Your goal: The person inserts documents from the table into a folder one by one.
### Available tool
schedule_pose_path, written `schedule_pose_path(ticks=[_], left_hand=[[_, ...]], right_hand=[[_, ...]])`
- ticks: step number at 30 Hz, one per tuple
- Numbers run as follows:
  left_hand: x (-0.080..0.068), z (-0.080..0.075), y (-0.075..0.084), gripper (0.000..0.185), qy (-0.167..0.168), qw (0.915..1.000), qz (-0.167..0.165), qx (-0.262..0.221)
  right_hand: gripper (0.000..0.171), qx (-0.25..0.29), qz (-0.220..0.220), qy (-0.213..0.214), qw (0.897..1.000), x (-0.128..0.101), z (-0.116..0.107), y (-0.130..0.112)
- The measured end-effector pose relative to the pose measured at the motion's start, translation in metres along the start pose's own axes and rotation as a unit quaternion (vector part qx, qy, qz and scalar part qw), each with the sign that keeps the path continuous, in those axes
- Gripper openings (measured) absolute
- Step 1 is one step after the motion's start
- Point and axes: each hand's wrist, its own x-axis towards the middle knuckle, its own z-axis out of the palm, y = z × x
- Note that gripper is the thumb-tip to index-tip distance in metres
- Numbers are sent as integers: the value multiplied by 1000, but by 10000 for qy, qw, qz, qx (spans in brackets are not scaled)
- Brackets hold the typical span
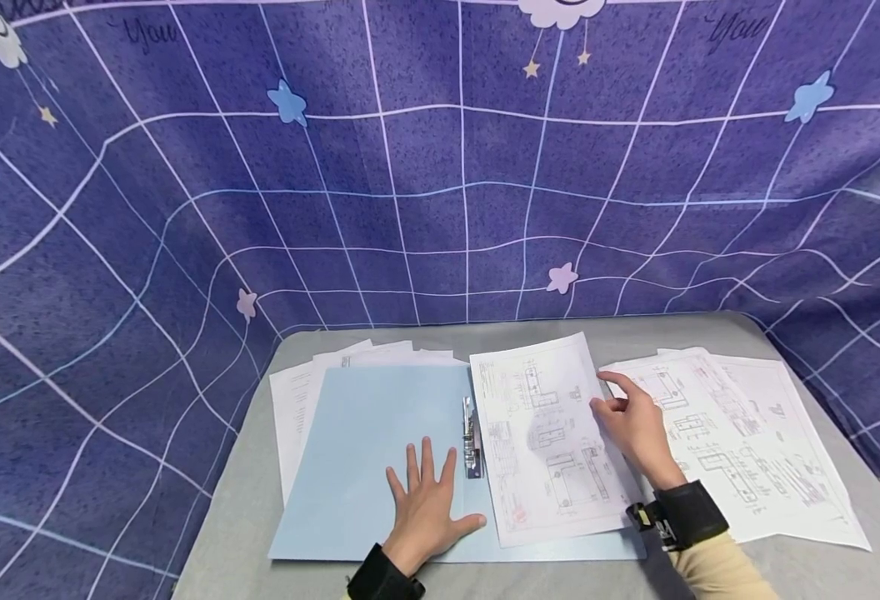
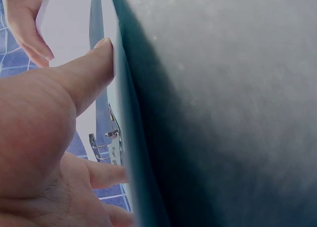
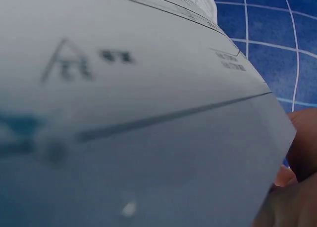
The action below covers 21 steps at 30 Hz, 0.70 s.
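My left hand [image 1: 425, 504] lies nearest me, palm down and fingers [image 1: 427, 457] spread straight, pressing flat on the open light-blue paper folder [image 1: 368, 450] that rests on the grey desk [image 1: 237, 533]; it grips nothing, and in the left wrist view my thumb [image 2: 86, 71] rests against the folder's edge. Just beside that hand, along the folder's spine, sits the small metal clip fastener [image 1: 472, 446]. To its right, my right hand [image 1: 638, 429], with a black wrist strap [image 1: 683, 512] and a cream sleeve [image 1: 721, 571] behind it, rests on the right edge of the white sheet printed with technical drawings [image 1: 545, 437], which lies on the folder's right half; the fingers [image 1: 612, 379] are loosely bent over the paper, and I cannot tell whether they pinch it. Further right lies a fanned stack of similar white drawing sheets [image 1: 755, 442]. More white papers [image 1: 297, 400] stick out from under the folder's far left edge. Beyond the desk hangs a purple cloth with a white grid and stars [image 1: 440, 167].
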Motion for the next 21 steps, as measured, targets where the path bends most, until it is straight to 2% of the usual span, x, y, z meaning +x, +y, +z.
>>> schedule_pose_path(ticks=[6,12,15,21], left_hand=[[-1,0,0,106,37,10000,83,-31],[-2,-2,0,106,75,10000,44,-26],[-1,-2,0,106,54,10000,27,-15],[-2,-2,-1,106,-19,10000,31,-26]], right_hand=[[50,-293,-391,-12,9988,1,2,-4],[26,-522,-980,-163,9937,12,-6,-12],[18,-591,-1040,-253,9925,17,-9,-15],[14,-640,-866,-380,9935,19,-8,-11]])
